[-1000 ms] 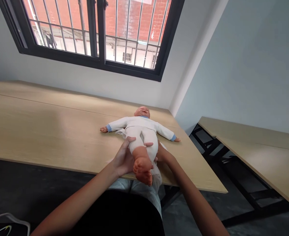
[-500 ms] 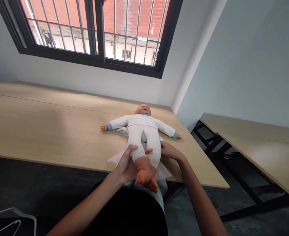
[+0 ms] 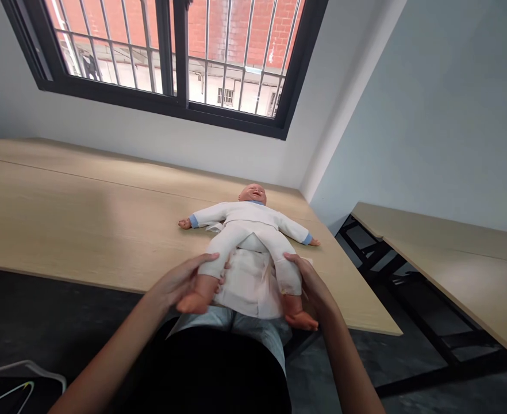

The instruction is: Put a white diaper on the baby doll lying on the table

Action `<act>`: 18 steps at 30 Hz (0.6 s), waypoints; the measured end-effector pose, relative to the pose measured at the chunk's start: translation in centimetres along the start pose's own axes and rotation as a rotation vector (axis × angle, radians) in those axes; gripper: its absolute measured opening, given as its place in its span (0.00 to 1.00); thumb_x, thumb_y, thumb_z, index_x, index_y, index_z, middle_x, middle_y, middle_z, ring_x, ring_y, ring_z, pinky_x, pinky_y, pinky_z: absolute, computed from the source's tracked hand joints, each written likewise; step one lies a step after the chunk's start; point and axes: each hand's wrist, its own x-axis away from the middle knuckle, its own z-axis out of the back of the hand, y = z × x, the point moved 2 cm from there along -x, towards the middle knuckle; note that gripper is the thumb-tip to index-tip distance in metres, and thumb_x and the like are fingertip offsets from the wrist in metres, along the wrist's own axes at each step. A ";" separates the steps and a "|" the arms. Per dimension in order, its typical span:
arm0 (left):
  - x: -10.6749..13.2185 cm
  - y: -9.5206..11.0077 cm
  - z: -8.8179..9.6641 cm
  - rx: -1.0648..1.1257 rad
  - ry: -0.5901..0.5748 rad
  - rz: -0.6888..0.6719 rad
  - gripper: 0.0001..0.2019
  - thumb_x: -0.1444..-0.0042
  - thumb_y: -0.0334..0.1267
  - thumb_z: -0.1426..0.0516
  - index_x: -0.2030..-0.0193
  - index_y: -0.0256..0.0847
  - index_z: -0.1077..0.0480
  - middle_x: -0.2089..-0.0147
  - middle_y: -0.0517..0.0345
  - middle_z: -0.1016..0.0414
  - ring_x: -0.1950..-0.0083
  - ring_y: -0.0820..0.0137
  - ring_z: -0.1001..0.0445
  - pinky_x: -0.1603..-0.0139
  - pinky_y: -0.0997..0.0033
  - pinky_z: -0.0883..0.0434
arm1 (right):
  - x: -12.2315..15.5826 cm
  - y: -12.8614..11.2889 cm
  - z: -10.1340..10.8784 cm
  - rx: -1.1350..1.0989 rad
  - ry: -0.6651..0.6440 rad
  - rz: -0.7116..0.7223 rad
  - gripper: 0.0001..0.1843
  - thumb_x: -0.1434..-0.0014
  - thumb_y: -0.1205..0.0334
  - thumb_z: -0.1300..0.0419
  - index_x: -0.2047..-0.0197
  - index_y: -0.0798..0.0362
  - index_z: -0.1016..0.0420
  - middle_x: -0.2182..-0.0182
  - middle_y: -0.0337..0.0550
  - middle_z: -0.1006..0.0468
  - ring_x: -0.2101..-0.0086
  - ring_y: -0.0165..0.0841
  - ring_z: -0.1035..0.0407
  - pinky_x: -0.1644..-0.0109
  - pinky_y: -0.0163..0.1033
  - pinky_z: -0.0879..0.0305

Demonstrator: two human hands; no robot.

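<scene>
A baby doll [image 3: 253,214] in a white suit with blue cuffs and collar lies on its back, its head toward the wall and arms spread wide. My left hand [image 3: 188,276] is wrapped round the doll's leg on the left, near the knee. Round the other leg closes my right hand [image 3: 307,276], thumb on top. The legs are spread apart. Between them a white diaper [image 3: 249,282] lies unfolded under the doll, reaching to the table's front edge. Some of my fingers are hidden behind the legs.
The doll rests on a pale wooden table [image 3: 85,218] against the wall, below a barred window [image 3: 167,103]. A second wooden table [image 3: 452,253] with black legs stands to the right, across a gap. A white-rimmed item [image 3: 25,368] shows at the lower left.
My hands have moved apart, spreading the doll's legs, which were close together with the feet crossed. The diaper between them has come into view.
</scene>
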 end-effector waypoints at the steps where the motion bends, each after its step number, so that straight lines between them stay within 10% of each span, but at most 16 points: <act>1: 0.3 0.7 0.7 -0.048 0.057 -0.044 0.18 0.45 0.38 0.37 0.51 0.30 0.31 0.64 0.49 0.25 0.70 0.68 0.27 0.65 0.68 0.27 | -0.3 0.2 0.5 0.001 0.018 -0.045 0.32 0.44 0.43 0.42 0.43 0.56 0.31 0.45 0.49 0.29 0.48 0.44 0.32 0.42 0.47 0.35; 6: 0.9 2.5 1.8 -0.188 0.065 -0.214 0.23 0.49 0.30 0.35 0.47 0.32 0.36 0.54 0.45 0.25 0.60 0.65 0.24 0.56 0.68 0.26 | -0.5 -0.9 1.5 0.298 0.037 0.004 0.31 0.44 0.41 0.43 0.47 0.57 0.28 0.44 0.50 0.30 0.43 0.44 0.37 0.36 0.49 0.42; 10: 0.3 2.3 1.4 -0.196 -0.043 -0.250 0.29 0.51 0.27 0.33 0.44 0.33 0.37 0.46 0.47 0.28 0.51 0.67 0.26 0.49 0.72 0.28 | 2.9 -2.9 -1.1 0.738 0.311 0.439 0.33 0.39 0.42 0.47 0.44 0.62 0.30 0.43 0.54 0.32 0.41 0.44 0.40 0.33 0.50 0.48; 13: -0.9 2.5 1.2 -0.185 -0.011 -0.268 0.30 0.51 0.28 0.34 0.41 0.35 0.37 0.43 0.47 0.30 0.49 0.68 0.27 0.51 0.74 0.29 | 6.0 -2.6 -5.6 1.033 0.071 0.687 0.33 0.37 0.40 0.45 0.39 0.55 0.31 0.40 0.47 0.34 0.39 0.44 0.43 0.31 0.51 0.52; 18: -4.0 3.8 -0.4 -0.237 -0.062 -0.238 0.21 0.48 0.36 0.34 0.50 0.29 0.30 0.52 0.44 0.26 0.59 0.68 0.26 0.57 0.72 0.28 | 7.0 -1.2 -10.0 1.308 -0.193 0.600 0.34 0.39 0.51 0.39 0.35 0.60 0.35 0.37 0.52 0.39 0.40 0.48 0.41 0.35 0.52 0.44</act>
